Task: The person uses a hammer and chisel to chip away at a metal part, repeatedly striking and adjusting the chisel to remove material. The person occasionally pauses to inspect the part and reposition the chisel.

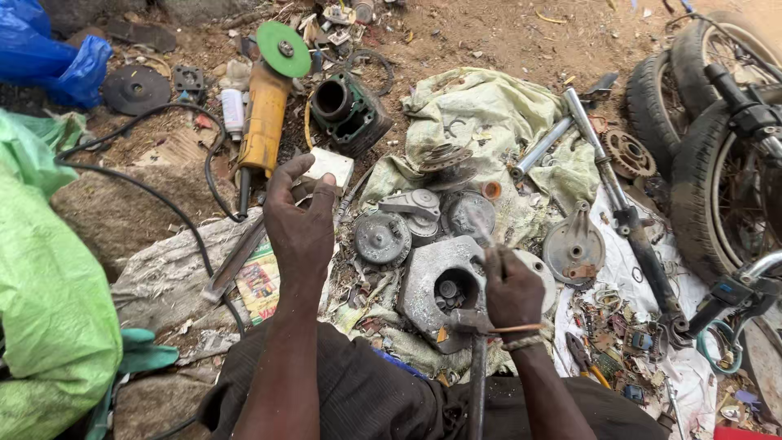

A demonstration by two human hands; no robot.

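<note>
A: What is lying under the hands?

B: A grey metal casing [436, 281] is lying flat on the cloth [489, 114], its round bore facing up. It is looking heavy, stiff and rough-edged; gripping its thick outer rim seems best.

A: And the hands?

B: The right hand [513, 289] is closing its fingers around a thin rod [482, 228], at three o'clock of the bore. The rod is pointing toward eleven o'clock, its long axis slanting up. It is looking light and rigid.

A: The left?

B: The left hand [300, 224] is hovering with fingers spread, holding nothing, the grinder [265, 122] at twelve o'clock.
</note>
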